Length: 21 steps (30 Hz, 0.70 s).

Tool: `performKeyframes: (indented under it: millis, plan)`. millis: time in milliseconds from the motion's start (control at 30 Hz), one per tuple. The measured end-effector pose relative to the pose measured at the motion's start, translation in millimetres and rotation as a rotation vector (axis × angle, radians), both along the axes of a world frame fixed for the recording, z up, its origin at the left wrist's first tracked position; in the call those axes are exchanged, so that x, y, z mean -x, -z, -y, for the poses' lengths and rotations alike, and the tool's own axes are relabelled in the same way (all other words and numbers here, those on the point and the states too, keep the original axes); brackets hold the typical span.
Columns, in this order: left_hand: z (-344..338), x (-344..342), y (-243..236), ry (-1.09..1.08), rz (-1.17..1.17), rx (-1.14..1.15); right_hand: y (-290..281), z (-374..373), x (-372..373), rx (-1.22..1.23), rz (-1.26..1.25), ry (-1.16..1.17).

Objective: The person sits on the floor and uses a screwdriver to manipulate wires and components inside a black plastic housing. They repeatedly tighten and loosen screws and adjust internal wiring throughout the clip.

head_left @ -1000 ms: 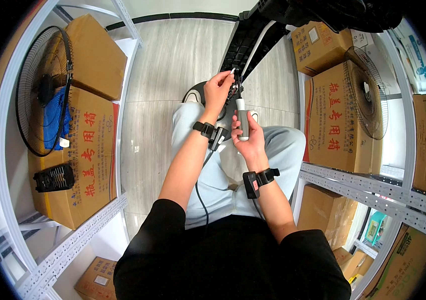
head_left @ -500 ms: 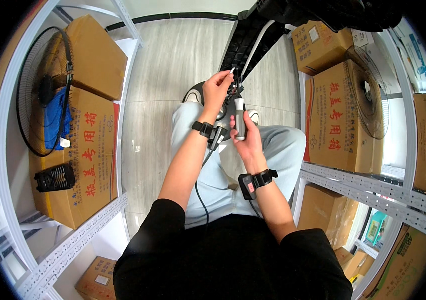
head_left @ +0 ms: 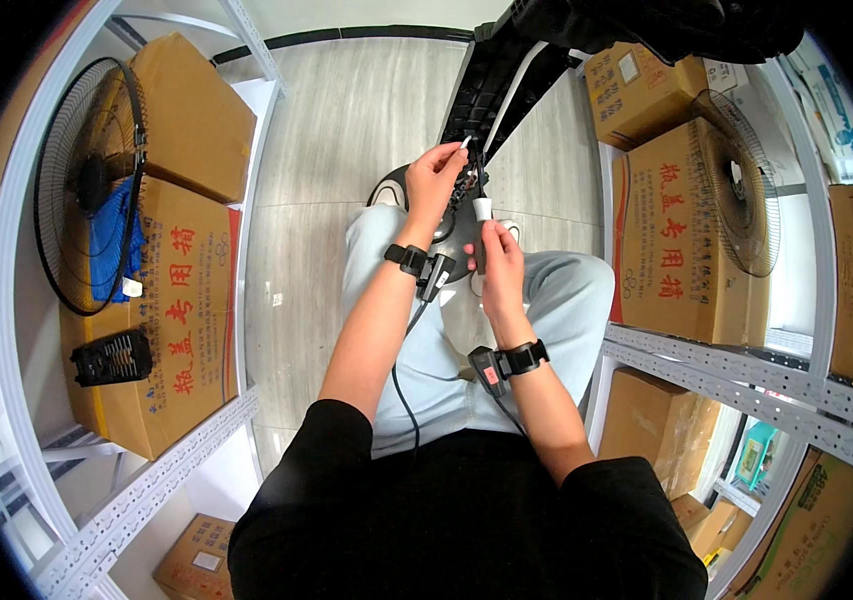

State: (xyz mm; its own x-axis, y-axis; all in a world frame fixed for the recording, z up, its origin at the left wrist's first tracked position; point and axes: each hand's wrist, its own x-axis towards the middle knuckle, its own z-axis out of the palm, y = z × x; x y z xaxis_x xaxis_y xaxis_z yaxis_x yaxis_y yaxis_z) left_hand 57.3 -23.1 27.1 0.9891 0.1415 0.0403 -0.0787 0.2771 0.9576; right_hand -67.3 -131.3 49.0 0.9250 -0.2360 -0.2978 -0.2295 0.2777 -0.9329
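In my right hand (head_left: 500, 262) is a screwdriver (head_left: 484, 208) with a grey and white handle. Its dark shaft points away from me, toward the lower end of a tall black stand (head_left: 469, 100). The fingers curl round the handle, thumb on top. Just left of the shaft, my left hand (head_left: 433, 185) pinches a small white piece (head_left: 466, 142), perhaps a cable end, against the stand. Loose wires and small parts (head_left: 464, 188) show below the left fingertips; where the screwdriver's tip sits is too small to make out. A white cable (head_left: 517, 85) runs along the stand.
Shelving with cardboard boxes (head_left: 182, 270) rises on my left, a wire fan guard (head_left: 92, 185) and a black part (head_left: 112, 357) on it. More boxes (head_left: 662, 230) and another fan guard (head_left: 742, 185) fill the right shelf. A round dark base (head_left: 457, 235) lies between my shoes.
My right hand has shifted its grip, turning from palm-up under the screwdriver handle to wrapping over it from the right. The left hand stays at the stand with the white piece.
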Motion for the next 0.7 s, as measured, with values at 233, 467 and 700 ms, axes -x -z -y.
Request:
performKeyframes:
  millis: [233,467,700]
  plan:
    - [1.3,0.2,0.3,-0.042,0.0,0.032,-10.1,0.9,0.1,-0.295,-0.069,-0.004]
    - [-3.4,-1.2,5.1,0.058,-0.018,-0.004,-13.7,3.0,1.7,-0.028,-0.047,-0.025]
    - [-8.2,-0.6,8.0,0.143,-0.076,-0.058,-13.7,0.6,11.3,-0.134,-0.079,-0.039]
